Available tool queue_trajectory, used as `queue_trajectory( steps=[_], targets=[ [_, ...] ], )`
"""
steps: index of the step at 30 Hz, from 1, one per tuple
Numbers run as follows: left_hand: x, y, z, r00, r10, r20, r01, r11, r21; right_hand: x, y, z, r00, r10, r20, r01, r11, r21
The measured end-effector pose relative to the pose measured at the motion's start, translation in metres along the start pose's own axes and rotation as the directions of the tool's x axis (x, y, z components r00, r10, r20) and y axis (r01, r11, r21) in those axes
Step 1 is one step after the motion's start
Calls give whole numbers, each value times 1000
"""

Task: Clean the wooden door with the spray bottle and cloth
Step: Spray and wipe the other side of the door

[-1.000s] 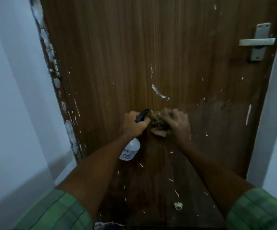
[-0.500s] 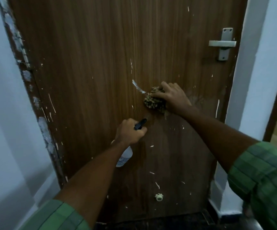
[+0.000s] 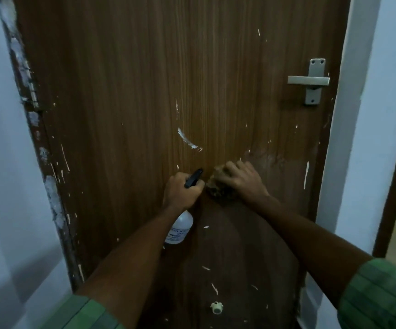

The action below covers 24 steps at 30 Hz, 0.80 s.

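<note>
wooden door [image 3: 144, 91] fills the view, standing upright straight ahead, and both hands work at its middle. the right hand [image 3: 242, 181] has its fingers [image 3: 230, 168] curled over a bunched brownish cloth [image 3: 218, 191], holding it pressed against the door face; the cloth shows under and to the left of the knuckles. just beside it, nearly touching, the left hand [image 3: 180, 192] grips the neck of a spray bottle [image 3: 179, 227], fingers wrapped round it below the black spray head [image 3: 193, 178], whose nozzle points up toward the door. the clear bottle body with a printed label hangs below the fist, close to the door surface. both bare forearms reach in from the bottom corners, ending in green checked sleeves [image 3: 379, 295]. above the hands a white smear [image 3: 188, 141] crosses the wood, and small white flecks and streaks are scattered over the panel. a metal lever handle [image 3: 311, 80] sits at the upper right. a small pale round door stop [image 3: 216, 307] is fixed low on the door. the left door edge [image 3: 38, 143] is chipped and patchy with white. pale walls [image 3: 0, 162] flank the door on both sides.
</note>
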<state>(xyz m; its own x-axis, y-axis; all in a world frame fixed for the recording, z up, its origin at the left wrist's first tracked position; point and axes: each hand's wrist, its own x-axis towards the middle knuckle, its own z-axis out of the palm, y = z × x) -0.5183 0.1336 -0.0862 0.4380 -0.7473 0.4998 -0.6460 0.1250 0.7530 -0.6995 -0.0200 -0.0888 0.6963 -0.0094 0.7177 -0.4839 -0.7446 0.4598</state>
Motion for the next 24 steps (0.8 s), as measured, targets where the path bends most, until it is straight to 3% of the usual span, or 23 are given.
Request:
queue_trajectory(
  steps=[3, 5, 8, 10, 12, 14, 16, 18, 20, 22, 24],
  targets=[
    [2, 14, 16, 999, -37, -29, 34, 996, -81, 28, 20, -27, 910, 367, -193, -337, 926, 172],
    [6, 25, 25, 997, -34, -62, 27, 994, -103, 19, 14, -20, 895, 405, -185, -365, 905, 217],
    [12, 35, 36, 997, -25, -70, 18, 995, -101, -26, 0, 16, 992, 104, -65, -96, 988, 121],
    [16, 41, 41, 998, -19, -67, 13, 996, -91, -43, 5, 25, 987, -155, 37, 154, 987, 41],
    [17, 49, 52, 999, 7, -49, -12, 995, -104, -34, 27, 11, 982, -189, 9, 189, 982, -10],
    [18, 56, 59, 999, 36, -30, -38, 995, -91, -11, 45, -12, 991, 54, -123, -51, 998, 29],
    [21, 59, 62, 998, 61, -17, -62, 995, -76, 5, 50, -26, 900, 385, -206, -348, 917, 196],
    [26, 59, 65, 996, 84, -15, -85, 995, -57, -1, 37, -18, 845, 505, -179, -450, 850, 275],
    [28, 59, 68, 995, 101, -11, -101, 994, -37, -30, 20, 2, 908, 411, -79, -380, 889, 256],
    [28, 61, 69, 993, 119, -5, -119, 993, -15, -60, 19, 19, 985, 170, 27, -172, 970, 169],
    [29, 64, 71, 994, 111, 8, -111, 994, -19, -61, 42, 12, 998, 47, 48, -51, 996, 76]
  ],
)
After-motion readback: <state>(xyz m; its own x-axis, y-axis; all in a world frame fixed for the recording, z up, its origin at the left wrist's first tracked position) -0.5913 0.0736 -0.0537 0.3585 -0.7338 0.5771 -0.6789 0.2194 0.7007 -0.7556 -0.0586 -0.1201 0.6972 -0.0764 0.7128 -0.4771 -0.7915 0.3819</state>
